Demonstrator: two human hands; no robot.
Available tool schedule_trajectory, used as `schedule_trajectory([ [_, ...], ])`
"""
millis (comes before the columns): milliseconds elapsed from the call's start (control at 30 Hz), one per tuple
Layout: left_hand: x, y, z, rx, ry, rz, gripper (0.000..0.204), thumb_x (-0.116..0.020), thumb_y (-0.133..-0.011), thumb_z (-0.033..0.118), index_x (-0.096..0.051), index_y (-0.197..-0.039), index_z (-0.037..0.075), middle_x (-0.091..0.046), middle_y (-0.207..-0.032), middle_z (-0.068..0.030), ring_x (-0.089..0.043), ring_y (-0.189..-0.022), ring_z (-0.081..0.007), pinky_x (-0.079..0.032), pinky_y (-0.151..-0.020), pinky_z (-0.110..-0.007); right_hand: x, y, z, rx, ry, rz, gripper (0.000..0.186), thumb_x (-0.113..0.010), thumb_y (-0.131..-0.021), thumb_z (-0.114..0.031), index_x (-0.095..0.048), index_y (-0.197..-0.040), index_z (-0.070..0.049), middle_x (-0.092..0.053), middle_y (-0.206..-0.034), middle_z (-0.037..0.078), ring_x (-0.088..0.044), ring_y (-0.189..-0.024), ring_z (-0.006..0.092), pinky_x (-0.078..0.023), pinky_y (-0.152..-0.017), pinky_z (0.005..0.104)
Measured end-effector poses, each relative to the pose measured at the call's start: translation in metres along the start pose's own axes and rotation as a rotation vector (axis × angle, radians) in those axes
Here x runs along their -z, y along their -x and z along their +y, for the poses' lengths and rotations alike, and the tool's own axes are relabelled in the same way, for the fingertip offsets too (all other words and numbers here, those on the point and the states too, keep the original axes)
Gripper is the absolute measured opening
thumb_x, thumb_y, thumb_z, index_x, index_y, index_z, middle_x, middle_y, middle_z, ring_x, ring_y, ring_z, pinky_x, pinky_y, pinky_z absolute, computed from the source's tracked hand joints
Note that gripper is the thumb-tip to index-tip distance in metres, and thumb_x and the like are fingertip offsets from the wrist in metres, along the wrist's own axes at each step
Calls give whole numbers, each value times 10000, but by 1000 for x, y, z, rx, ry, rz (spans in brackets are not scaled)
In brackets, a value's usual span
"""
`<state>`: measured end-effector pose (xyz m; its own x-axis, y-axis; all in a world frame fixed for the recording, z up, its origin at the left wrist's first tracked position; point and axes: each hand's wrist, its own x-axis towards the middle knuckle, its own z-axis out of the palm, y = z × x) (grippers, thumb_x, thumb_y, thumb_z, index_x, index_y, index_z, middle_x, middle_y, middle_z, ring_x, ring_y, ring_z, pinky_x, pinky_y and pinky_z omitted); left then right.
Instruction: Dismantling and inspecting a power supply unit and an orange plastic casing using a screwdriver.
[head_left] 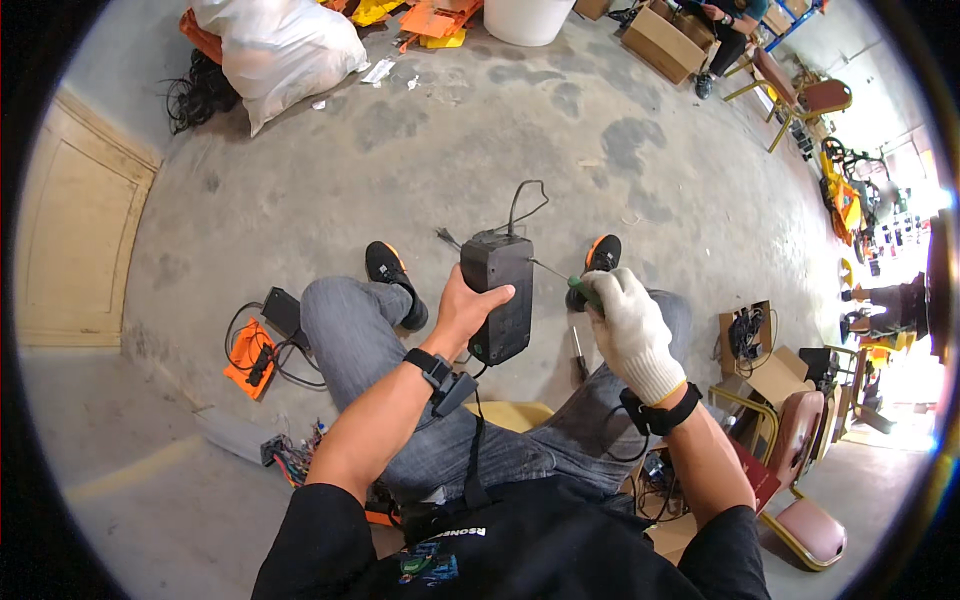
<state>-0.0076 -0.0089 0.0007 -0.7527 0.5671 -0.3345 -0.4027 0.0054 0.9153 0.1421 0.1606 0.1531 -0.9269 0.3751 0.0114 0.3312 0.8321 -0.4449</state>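
My bare left hand [468, 308] grips a black box-shaped power adapter [505, 300] by its left side, holding it up between my knees. A thin cable loops from the adapter's top, and a plug [447, 237] shows beside it. In a white knitted glove, my right hand [632, 330] is closed around the green handle of a screwdriver [552, 270]. The screwdriver's shaft points left, and its tip meets the adapter's upper right edge. Whether it sits in a screw is too small to tell.
Another screwdriver [579, 352] lies by my right thigh. To my left are a black adapter [283, 312], an orange piece [250, 358] and a grey metal unit [238, 436]. Chairs [798, 430] and a cardboard box [748, 335] stand right. A white sack [285, 60] and a seated person [728, 30] are farther off.
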Motion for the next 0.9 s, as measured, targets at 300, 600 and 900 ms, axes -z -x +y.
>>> schedule_trajectory([
  [300, 6, -2, 3, -106, -133, 11, 644, -888, -750, 186, -557, -1255, -38, -698, -1180, -143, -680, -1062, -225, -546, -941, -367, 20, -18, 11, -764, -752, -416, 270, -595, -996, -222, -629, -1072, 34, -699, -867, 186, -723, -827, 318, -555, -775, 415],
  [600, 0, -1, 6, -53, -106, 6, 635, -884, -752, 193, -559, -1252, -25, -708, -1162, -134, -686, -1041, -223, -545, -934, -373, 3, -10, 7, 158, 282, -131, 208, -642, -972, -184, -650, -1169, -119, -639, -1081, 189, -671, -924, 428, -555, -817, 511],
  [900, 3, -4, 7, -176, -191, 15, 632, -876, -766, 189, -553, -1267, -21, -708, -1174, -147, -685, -1062, -237, -539, -943, -379, 5, -18, 19, -420, -454, -184, 351, -695, -938, -226, -606, -1171, 21, -661, -997, 112, -673, -801, 230, -539, -695, 394],
])
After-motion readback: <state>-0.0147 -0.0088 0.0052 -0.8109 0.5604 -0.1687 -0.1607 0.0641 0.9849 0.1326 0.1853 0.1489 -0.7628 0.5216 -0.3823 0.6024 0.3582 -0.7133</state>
